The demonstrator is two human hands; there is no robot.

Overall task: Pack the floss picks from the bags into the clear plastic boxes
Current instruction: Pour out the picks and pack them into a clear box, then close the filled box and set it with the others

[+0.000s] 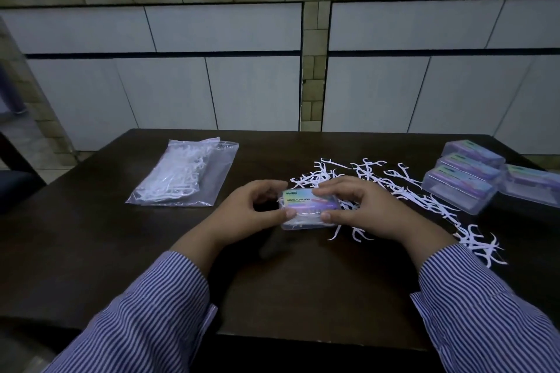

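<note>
Packing looks partly done, by my reading: four boxes [460, 188] sit grouped at the table's [91, 251] far right corner, lids down, contents unclear. One bag [181, 174] of floss picks lies unemptied toward the far left edge, and loose picks [378, 182] trail from mid-table along the right side. At the middle, both hands hold a labelled box [306, 209] with picks visible inside. The left hand [260, 206] grips its left end, the right hand [360, 206] its right end, thumbs on the near edge, fingers curled over the lid.
</note>
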